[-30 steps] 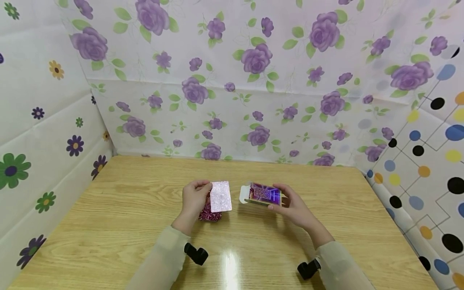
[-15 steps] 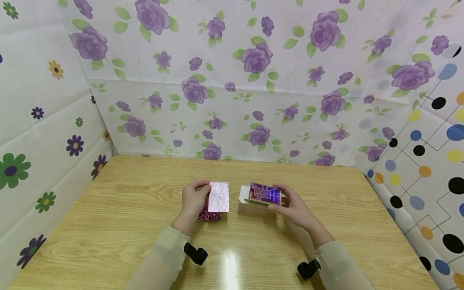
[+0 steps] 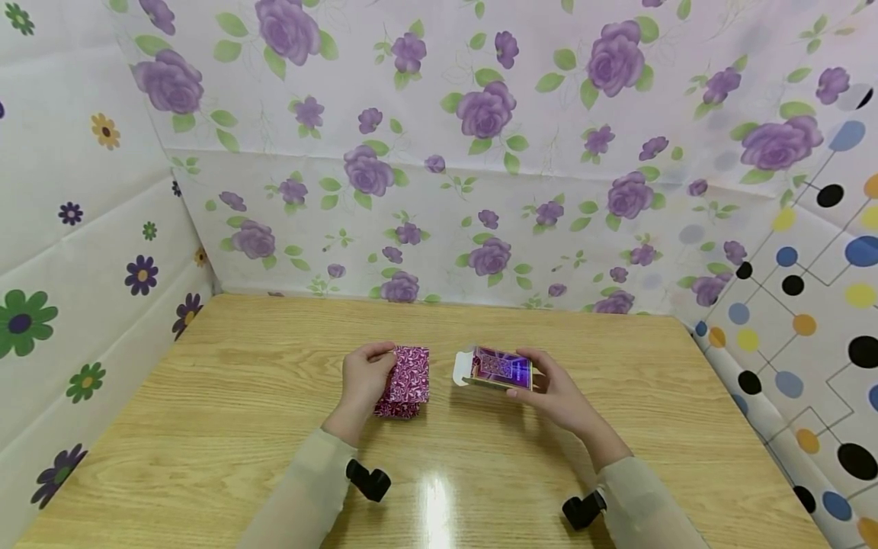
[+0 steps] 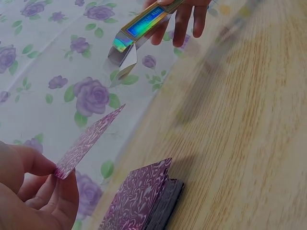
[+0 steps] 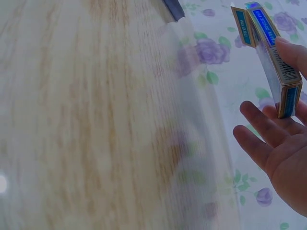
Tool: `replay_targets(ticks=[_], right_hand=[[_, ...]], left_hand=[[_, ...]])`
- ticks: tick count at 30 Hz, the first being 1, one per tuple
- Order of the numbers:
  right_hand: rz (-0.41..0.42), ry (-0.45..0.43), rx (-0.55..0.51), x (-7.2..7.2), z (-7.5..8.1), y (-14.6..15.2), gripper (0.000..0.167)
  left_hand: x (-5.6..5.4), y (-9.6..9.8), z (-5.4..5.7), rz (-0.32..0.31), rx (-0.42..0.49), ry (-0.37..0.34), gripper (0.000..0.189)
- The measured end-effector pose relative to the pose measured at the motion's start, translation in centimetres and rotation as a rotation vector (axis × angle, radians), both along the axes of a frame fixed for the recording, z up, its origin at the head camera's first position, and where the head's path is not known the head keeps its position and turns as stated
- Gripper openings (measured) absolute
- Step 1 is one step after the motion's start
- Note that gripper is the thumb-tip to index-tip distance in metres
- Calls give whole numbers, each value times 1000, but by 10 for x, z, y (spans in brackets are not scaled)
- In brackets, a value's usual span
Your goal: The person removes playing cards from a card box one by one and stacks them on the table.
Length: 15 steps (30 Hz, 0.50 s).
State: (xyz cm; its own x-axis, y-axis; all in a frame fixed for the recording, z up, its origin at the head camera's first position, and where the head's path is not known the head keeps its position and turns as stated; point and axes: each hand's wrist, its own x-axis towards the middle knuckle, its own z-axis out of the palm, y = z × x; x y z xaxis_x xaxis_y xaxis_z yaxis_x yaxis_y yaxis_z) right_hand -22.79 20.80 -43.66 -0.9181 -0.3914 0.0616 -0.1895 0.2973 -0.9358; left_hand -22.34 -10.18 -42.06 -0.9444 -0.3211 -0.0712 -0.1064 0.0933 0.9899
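My left hand point(image 3: 366, 381) pinches a playing card point(image 3: 411, 375) with a pink and white swirl pattern by its left edge. In the left wrist view the card point(image 4: 91, 139) is tilted and apart from the deck of cards point(image 4: 136, 199), which lies on the table below it. From the head, the deck point(image 3: 396, 410) is partly hidden behind the card. To the right, my right hand point(image 3: 555, 393) holds a purple card box point(image 3: 503, 367) between thumb and fingers. The box's white end flap point(image 3: 463, 367) stands open toward the card. The right wrist view shows the box's barcode side point(image 5: 286, 67).
The wooden table point(image 3: 274, 457) carries the deck. A floral sheet point(image 3: 439, 191) hangs behind the table's far edge, with patterned sheets at the left point(image 3: 82, 305) and right point(image 3: 789, 343). Black wrist cameras point(image 3: 368, 480) sit on both sleeves.
The card in my left hand has shifted slightly left, and its face now shows the dark pink swirl instead of a pale glare. My right hand and the box have stayed in place.
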Motion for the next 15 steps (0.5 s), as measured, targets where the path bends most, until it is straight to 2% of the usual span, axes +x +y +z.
replay_targets(ticks=[7, 15], right_hand=[[6, 3, -1, 0, -1, 1, 75], [12, 4, -9, 0, -2, 2, 75]], left_hand=[[-1, -2, -4, -4, -5, -4, 28], [0, -4, -3, -19, -44, -43, 31]])
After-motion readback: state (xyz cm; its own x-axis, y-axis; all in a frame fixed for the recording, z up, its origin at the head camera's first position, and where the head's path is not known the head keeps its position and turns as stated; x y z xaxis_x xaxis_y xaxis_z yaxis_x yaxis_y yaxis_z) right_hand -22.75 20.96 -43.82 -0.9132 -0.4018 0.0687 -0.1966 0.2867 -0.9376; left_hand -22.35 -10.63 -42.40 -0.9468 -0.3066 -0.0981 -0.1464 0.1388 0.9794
